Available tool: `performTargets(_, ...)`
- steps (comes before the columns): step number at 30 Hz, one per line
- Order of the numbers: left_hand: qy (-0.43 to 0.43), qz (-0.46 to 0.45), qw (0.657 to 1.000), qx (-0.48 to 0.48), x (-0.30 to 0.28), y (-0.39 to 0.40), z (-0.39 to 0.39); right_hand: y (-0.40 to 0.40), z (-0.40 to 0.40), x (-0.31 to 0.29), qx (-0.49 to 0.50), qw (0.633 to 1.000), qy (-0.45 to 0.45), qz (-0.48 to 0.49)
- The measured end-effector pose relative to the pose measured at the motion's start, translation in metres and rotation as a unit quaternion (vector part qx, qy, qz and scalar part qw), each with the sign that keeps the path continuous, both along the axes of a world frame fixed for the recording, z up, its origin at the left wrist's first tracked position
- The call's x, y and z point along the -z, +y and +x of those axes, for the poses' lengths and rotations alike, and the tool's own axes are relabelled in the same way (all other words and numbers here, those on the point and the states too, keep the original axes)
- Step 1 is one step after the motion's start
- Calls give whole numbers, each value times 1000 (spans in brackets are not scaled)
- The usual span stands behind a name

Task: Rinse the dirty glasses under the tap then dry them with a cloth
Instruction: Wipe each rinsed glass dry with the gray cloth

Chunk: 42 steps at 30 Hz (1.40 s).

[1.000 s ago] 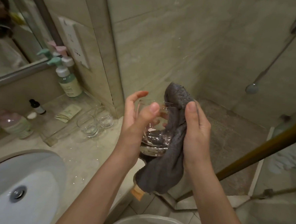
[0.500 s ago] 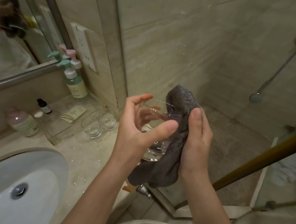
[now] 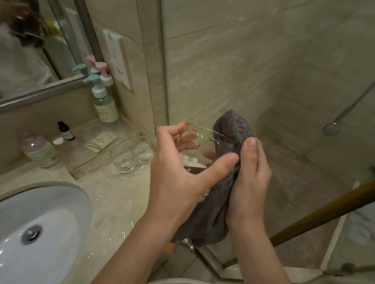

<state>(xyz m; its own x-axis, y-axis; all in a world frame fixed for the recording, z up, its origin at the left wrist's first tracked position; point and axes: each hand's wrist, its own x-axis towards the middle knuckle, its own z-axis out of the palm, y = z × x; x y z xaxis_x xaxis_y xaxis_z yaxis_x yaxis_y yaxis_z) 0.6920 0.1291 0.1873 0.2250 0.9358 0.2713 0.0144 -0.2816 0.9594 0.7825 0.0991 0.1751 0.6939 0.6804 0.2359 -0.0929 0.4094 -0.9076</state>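
A clear glass (image 3: 204, 143) is held in front of me, over the counter's right edge. My left hand (image 3: 176, 169) grips it from the left, fingers and thumb curled round its body. My right hand (image 3: 249, 180) grips a dark grey cloth (image 3: 213, 209) and presses it against the glass's right side; the cloth's top bunches above the rim and the rest hangs below. Two more clear glasses (image 3: 124, 157) (image 3: 143, 149) stand upright side by side on the counter, left of the held one.
A white sink (image 3: 53, 210) with a metal drain lies at the lower left. Pump bottles (image 3: 105, 106), a small dark bottle (image 3: 65, 131), a pink-capped bottle (image 3: 39, 150) and a clear tray (image 3: 79, 170) stand by the mirror. A glass shower door with a brass bar (image 3: 331, 207) is on the right.
My left hand has turned the glass, thumb sliding further right across its front. My right hand with the cloth stays against the glass's right side. The view has shifted slightly.
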Motion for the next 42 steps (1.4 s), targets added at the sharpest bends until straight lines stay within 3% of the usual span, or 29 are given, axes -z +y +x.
performTargets(7,-150,-117,971,148,-6,6,-6,-3,2,-6,-22,999,36,22)
performTargets(11,-38,-32,999,21,-3,5,-9,-5,-2,-11,-21,998,56,19)
performTargets(15,32,44,998,-45,-3,-11,-13,-3,-14,-8,-19,997,67,18)
performTargets(19,54,57,997,-17,-6,-8,-26,-2,-23,-7,-26,997,78,13)
performTargets(24,-87,-71,984,136,-12,5,-43,3,-33,-6,-40,997,70,2)
performTargets(29,21,-8,1000,-14,-8,9,-69,8,-54,-8,-75,992,101,16)
performTargets(34,38,32,995,-91,-7,-7,-93,15,-87,-7,-102,992,79,-2)
performTargets(37,4,14,994,-107,-8,-4,-115,18,-106,-8,-125,988,88,-9)
performTargets(42,-113,-89,988,-54,-9,2,-157,22,-144,-10,-174,981,86,-14)
